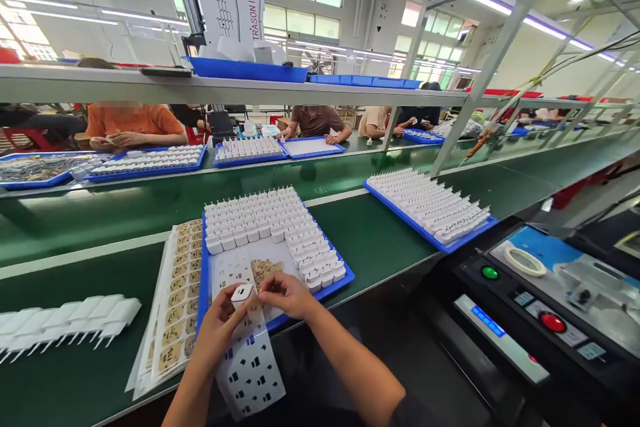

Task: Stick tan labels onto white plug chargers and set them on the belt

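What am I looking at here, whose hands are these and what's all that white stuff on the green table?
This is one picture from a camera worn on a person's head, looking forward and down at their own two bare hands. The left hand holds a small white charger plug, and the right hand pinches something small beside it, seemingly a label. Just beneath lies a white sticker sheet with dark marks. Behind the hands, a blue tray holds rows of the same white plugs. Left of it lie sheets of tan labels and a row of white plugs on the green bench. At right is a control panel with a red button. Other people sit working across the line.
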Motion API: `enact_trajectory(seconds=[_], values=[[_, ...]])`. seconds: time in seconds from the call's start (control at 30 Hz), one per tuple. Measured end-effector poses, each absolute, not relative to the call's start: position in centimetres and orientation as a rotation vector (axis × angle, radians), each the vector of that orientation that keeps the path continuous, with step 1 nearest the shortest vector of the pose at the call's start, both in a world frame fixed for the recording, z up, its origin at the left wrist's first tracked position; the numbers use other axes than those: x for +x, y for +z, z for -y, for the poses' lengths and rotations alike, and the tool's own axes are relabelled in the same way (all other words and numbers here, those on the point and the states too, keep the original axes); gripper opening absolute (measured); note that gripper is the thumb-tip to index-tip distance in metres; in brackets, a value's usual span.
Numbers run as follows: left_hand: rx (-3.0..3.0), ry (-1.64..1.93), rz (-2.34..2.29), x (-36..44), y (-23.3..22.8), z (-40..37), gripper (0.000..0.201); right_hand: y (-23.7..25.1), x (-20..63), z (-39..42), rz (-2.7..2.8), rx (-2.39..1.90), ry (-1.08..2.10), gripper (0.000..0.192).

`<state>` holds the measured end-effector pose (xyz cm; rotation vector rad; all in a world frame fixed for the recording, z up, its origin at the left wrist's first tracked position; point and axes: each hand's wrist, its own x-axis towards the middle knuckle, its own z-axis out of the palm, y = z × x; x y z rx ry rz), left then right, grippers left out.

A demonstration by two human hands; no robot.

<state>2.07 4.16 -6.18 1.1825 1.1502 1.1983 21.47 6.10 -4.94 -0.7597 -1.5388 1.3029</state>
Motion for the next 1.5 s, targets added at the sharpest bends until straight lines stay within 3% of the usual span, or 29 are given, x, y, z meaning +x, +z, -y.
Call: enact_trajectory(seconds=[0.4, 0.6, 0.83, 1.5], values=[[1.221, 1.368, -1.106, 1.8, -5.7, -3.6, 0.049, -5.2, 21.4, -7.1, 1.436, -0.845, 1.361, 0.032], [1.171, 1.414, -1.088, 2.1, -6.1, -3.4, 0.057, -5.3, 21.5, -6.9, 1.379, -0.872, 1.243, 0.025], [1.376, 1.382, -1.258, 2.6, -4.9, -3.5, 0.035, -4.4, 20.6, -6.7, 1.448, -0.885, 1.293, 0.019], [1.516, 1.317, -1.257, 2.1, -5.0, -3.2, 0.043, -3.5, 19.5, -6.3, 1.406, -1.072, 1.12, 0.01]])
